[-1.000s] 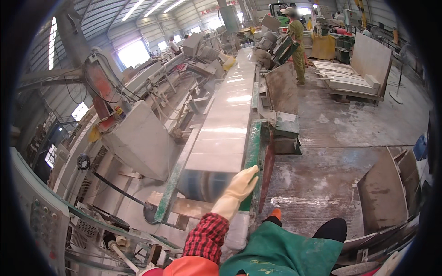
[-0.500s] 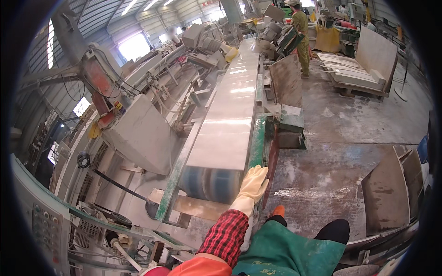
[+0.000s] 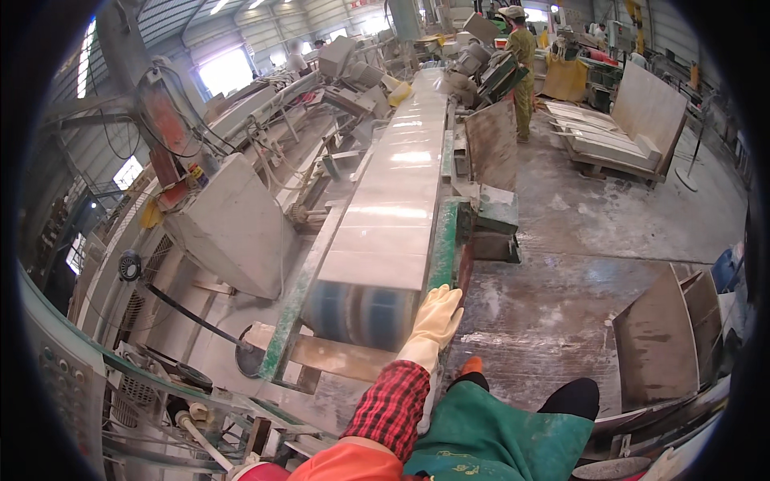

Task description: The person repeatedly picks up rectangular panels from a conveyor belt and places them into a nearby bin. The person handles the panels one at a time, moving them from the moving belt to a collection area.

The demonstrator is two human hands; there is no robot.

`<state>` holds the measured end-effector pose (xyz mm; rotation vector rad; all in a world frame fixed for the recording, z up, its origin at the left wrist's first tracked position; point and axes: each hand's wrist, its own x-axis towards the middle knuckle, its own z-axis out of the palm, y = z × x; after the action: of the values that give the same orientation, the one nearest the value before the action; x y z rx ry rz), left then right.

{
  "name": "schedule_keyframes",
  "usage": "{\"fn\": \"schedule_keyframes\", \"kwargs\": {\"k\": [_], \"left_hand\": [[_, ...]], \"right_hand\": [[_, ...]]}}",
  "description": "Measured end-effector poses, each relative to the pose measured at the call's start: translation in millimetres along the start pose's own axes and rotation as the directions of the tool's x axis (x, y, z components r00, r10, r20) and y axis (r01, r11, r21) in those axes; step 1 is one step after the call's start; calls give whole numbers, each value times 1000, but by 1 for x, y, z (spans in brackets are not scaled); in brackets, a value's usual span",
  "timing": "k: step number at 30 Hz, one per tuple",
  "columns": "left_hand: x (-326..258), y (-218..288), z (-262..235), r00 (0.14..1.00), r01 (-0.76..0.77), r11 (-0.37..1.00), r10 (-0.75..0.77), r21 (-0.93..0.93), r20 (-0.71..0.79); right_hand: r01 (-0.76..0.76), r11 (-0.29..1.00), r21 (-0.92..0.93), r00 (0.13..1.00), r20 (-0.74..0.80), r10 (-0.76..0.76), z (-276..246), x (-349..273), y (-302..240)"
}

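Note:
My left hand (image 3: 435,321), in a cream rubber glove, lies over the near end of a green metal side rail (image 3: 443,240). Its fingers are stretched out, and it holds nothing I can see. Left of it runs a conveyor (image 3: 321,264) with pale, flat slabs (image 3: 381,244) end to end, shiny as if wet. Below the slabs' near edge sits a blurred blue roller (image 3: 357,314), close beside the glove. A red-and-black checked cuff (image 3: 391,405) covers my left forearm. My right hand is out of sight.
A pale boxy housing (image 3: 233,228) stands left of the conveyor; a button panel (image 3: 64,385) is lower left. Brown boards (image 3: 654,341) lean at right. A pallet of pale strips (image 3: 601,140) and a person in khaki clothes (image 3: 521,72) are farther back.
The whole view has shifted slightly, with the conveyor and leaning boards appearing a little farther left. My left hand stays at the rail's near end.

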<state>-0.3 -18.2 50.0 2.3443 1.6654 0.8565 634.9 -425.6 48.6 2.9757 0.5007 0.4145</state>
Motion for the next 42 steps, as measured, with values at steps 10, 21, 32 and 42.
{"fn": "schedule_keyframes", "kwargs": {"k": [10,21,32,42], "left_hand": [[11,2,14,992,-85,995,79,-57,-100],[8,-3,15,971,-139,990,134,-12,-200],[6,-7,10,989,-81,995,73,-60,-126],[1,-4,4,997,24,989,-35,-143,-72]], "right_hand": [[-72,992,105,996,55,67,-2,1,20],[-130,987,95,991,59,124,-3,-17,2],[-348,905,244,936,150,319,-12,-23,3],[-341,745,573,926,68,372,-5,4,31]]}}
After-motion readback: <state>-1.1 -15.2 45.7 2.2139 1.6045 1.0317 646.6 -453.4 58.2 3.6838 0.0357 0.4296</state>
